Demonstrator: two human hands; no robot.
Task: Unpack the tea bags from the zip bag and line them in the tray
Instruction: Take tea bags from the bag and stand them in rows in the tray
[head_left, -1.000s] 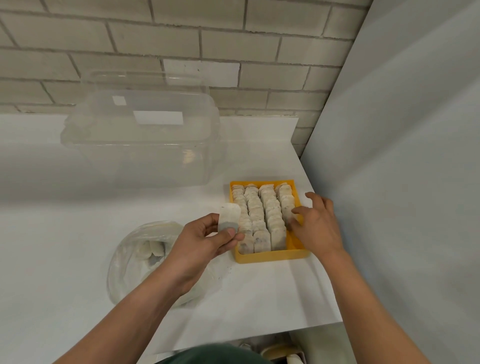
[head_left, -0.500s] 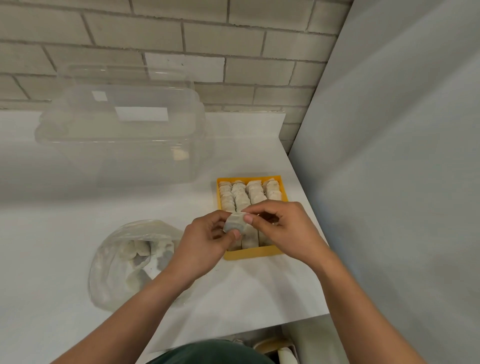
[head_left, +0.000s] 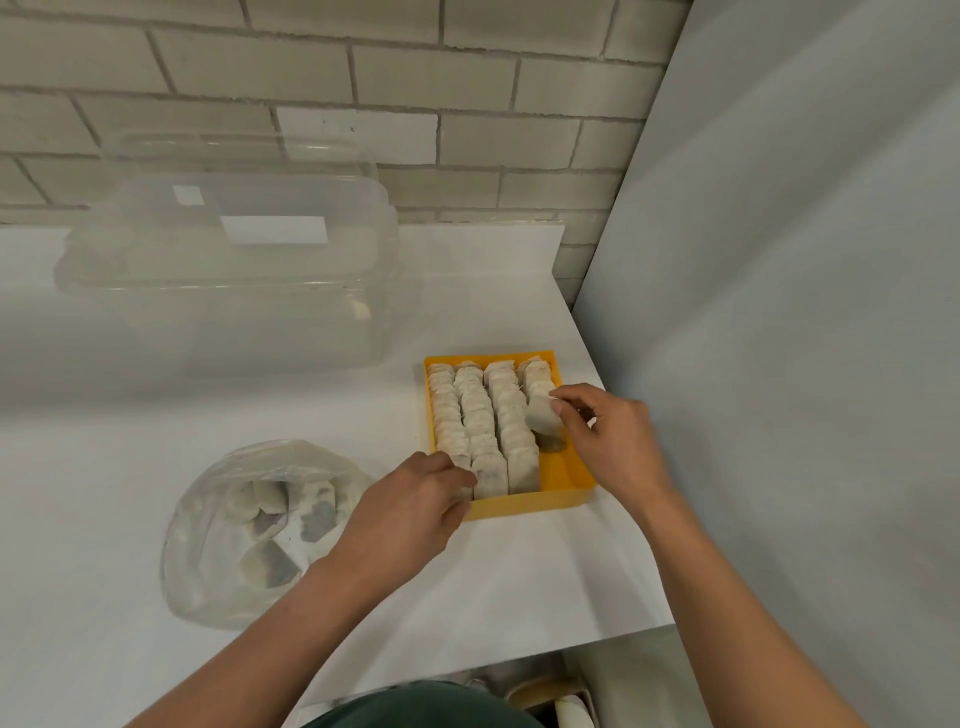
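A yellow tray (head_left: 563, 496) sits on the white counter, filled with several rows of upright tea bags (head_left: 475, 410). My right hand (head_left: 610, 439) pinches one tea bag (head_left: 543, 418) over the tray's rightmost row, which has bare yellow floor at its near end. My left hand (head_left: 415, 506) rests at the tray's near left corner, fingers curled against the front of the left row; whether it grips a bag there is hidden. A clear zip bag (head_left: 208, 561) lies open to the left with several tea bags inside.
A large clear plastic box (head_left: 228, 270) with a lid stands at the back left against the brick wall. A grey panel (head_left: 779, 312) rises just right of the tray. The counter's front edge (head_left: 519, 670) runs below my arms.
The tea bag passed from my left hand to my right, which carried it out over the tray's right row. My left hand dropped to the tray's near left corner.
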